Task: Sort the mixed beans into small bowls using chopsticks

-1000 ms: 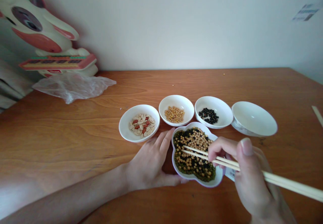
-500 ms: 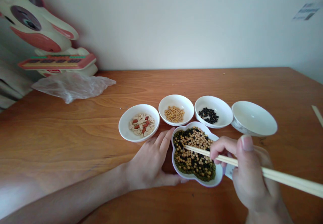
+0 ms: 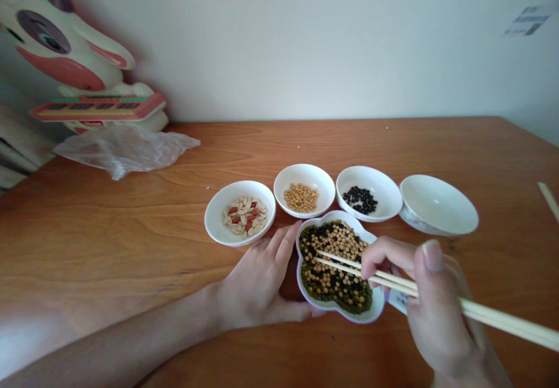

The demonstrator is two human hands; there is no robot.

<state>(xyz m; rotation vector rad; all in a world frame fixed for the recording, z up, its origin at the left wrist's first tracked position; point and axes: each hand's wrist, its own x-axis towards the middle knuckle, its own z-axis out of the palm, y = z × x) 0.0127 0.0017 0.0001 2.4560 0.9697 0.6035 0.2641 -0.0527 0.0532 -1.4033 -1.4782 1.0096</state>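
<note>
A pale wall (image 3: 305,44) fills the far side of my view, and below it spreads the brown wooden table (image 3: 109,236). At the back left I have a cow-shaped toy (image 3: 91,56) with a keyboard across its front, and a clear plastic bag (image 3: 126,149) lying just before it.

Nearer me, the left hand (image 3: 257,283) lies open, thumb and fingers well spread around the left side of a flower-shaped bowl (image 3: 377,302): fingers at the far rim, thumb at the near one. The right hand (image 3: 437,300) is on the bowl's other side, partly over its right edge, with thumb and fingers closed on a pair of chopsticks (image 3: 510,324). I see the sticks run leftward over the bowl's contents, their tips slightly apart near its middle; I can't tell whether they pinch anything.

Beyond the bowl and both hands, four round bowls make a row. From the left I count the peanut bowl (image 3: 213,219), just past the left fingers, the yellow-bean bowl (image 3: 308,172), the black-bean bowl (image 3: 386,193), and a last white bowl (image 3: 439,204) beyond the right hand. A pale stick (image 3: 550,201) shows at my right edge.

Smallest are the contents under the chopsticks: pale round beans (image 3: 343,242) mixed with dark ones, and tiny green beans (image 3: 360,305) along the near rim.
</note>
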